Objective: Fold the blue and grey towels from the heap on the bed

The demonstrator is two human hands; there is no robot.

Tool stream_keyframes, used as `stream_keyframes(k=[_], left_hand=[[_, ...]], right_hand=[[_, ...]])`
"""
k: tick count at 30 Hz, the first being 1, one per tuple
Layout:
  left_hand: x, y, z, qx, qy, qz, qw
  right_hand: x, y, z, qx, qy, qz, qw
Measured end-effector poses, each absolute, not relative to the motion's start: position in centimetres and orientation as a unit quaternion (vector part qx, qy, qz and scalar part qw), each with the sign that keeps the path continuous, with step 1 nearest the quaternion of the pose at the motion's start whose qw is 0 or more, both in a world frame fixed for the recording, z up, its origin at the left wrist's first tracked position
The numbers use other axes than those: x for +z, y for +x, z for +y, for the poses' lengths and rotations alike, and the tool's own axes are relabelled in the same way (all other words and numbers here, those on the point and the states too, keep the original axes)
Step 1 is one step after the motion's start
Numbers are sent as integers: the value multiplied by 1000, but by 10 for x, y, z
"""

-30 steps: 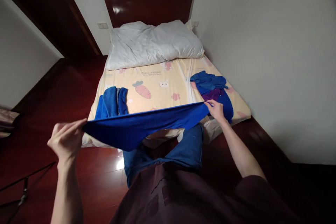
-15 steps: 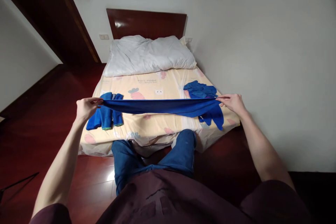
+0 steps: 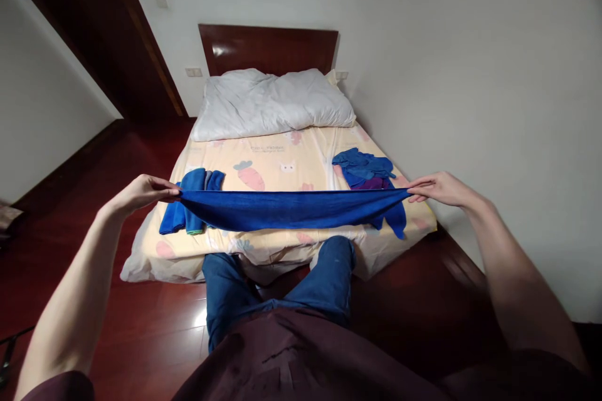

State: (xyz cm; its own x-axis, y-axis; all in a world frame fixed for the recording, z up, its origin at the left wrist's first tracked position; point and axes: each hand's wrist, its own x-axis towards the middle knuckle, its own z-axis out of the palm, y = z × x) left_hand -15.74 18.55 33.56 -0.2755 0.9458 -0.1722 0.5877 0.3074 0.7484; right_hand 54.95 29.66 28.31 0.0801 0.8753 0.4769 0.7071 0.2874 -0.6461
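A blue towel (image 3: 286, 210) is stretched sideways in front of me, its top edge nearly straight and its lower part sagging. My left hand (image 3: 149, 191) pinches its left corner, and my right hand (image 3: 435, 188) pinches the right corner. Behind the towel's left end, several rolled or folded blue towels (image 3: 194, 183) lie side by side on the bed, one with a green edge. A crumpled pile of blue cloths (image 3: 364, 165) lies behind its right end, with a purple piece (image 3: 371, 183) showing. The towel hides parts of both groups.
The bed (image 3: 263, 169) has a pale yellow sheet with carrot prints. A white quilt (image 3: 273, 103) is bunched by the dark wooden headboard (image 3: 268, 47). A white wall (image 3: 493, 106) runs along the right, a dark door (image 3: 103, 31) stands at the left, and the floor is reddish wood (image 3: 155, 319).
My hands have moved farther apart, drawing the towel wider, and it sits slightly lower. More of its blue face hangs down now. The camera view has shifted a little.
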Motion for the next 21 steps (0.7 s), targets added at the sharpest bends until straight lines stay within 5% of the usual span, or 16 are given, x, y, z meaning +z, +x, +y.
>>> stream_keyframes(k=[5, 12, 16, 21], left_hand=[[347, -169, 215, 250, 485, 737, 398], [313, -159, 279, 267, 451, 742, 418], [294, -143, 316, 324, 450, 741, 378], [281, -150, 356, 414, 508, 736, 170]], right_hand=[[295, 571, 330, 150, -595, -660, 433], [291, 591, 420, 400, -632, -628, 213], [272, 560, 461, 339, -678, -594, 269], [262, 540, 500, 149, -660, -611, 411]])
